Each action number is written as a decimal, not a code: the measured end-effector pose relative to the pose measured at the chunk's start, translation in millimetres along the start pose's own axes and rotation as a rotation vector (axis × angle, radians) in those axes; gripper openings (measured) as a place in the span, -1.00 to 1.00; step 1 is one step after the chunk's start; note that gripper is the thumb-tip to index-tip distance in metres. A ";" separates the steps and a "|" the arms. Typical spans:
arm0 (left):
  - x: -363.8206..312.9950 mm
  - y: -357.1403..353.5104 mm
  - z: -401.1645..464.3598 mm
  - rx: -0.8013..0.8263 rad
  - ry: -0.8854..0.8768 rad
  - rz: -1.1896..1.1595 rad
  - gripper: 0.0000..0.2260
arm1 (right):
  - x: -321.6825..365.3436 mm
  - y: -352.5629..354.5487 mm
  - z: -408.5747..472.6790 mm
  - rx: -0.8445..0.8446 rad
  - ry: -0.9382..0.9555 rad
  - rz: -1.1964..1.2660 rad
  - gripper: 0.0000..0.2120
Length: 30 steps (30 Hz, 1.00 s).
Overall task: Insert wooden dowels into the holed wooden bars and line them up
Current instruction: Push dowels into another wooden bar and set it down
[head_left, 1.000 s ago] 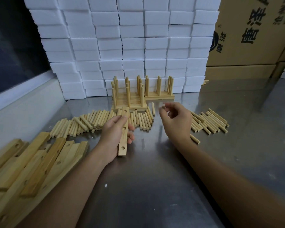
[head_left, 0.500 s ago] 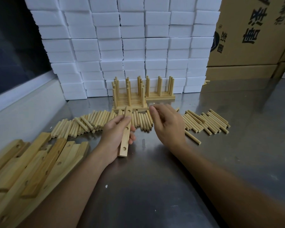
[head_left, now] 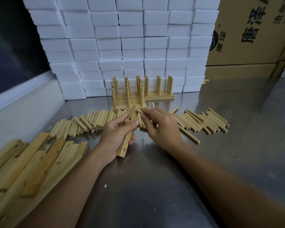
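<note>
Above the middle of the bench, a pale, flat wooden bar with round holes [head_left: 128, 131] is gripped in the left hand [head_left: 117, 134], fingers and thumb curled round its middle, its far end tilted away from the person and its near end hanging just over the steel. At that far end the right hand [head_left: 161, 127] pinches a short, round, light wooden dowel [head_left: 140, 111] between thumb and fingertips, the dowel's tip touching the bar's upper end; whether it sits in a hole cannot be told. Just behind both hands stand the finished bars with upright dowels [head_left: 130, 93], two groups side by side, backed close against a wall of stacked white foam blocks [head_left: 132, 46]. Loose dowels lie in a row on the left [head_left: 82, 123] and a wider spread on the right [head_left: 204, 120], with one stray dowel [head_left: 188, 134] nearer the right wrist. A heap of unfilled holed bars [head_left: 31, 165] crowds the near-left corner, reaching the frame's edge. Brown cardboard boxes with black print [head_left: 247, 30] close off the far right. Bare grey metal bench [head_left: 155, 186] opens between the forearms and out to the right side.
</note>
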<state>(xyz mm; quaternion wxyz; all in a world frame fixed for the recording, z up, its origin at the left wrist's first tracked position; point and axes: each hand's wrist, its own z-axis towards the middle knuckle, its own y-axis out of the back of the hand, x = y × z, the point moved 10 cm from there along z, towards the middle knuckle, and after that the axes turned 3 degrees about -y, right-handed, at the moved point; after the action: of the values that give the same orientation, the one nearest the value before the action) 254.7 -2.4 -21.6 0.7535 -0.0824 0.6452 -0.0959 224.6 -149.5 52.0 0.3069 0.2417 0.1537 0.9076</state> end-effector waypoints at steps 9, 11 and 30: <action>0.2 -0.3 -0.2 0.014 -0.011 0.034 -0.36 | -4.0 -3.5 -0.4 0.031 -0.043 -0.057 -0.82; -0.1 -0.4 -0.2 0.013 -0.023 0.056 -0.34 | -4.4 -4.4 -0.9 0.044 -0.047 -0.070 -0.82; -3.1 -1.4 -1.7 0.031 -0.127 0.394 -0.51 | 2.4 -3.3 -4.8 0.048 0.047 -0.198 -0.87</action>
<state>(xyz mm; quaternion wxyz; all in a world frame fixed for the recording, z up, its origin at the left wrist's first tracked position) 252.5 -3.0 -18.5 0.7979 0.0510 0.5986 0.0489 222.0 -146.1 47.4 0.3853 0.2114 0.2057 0.8744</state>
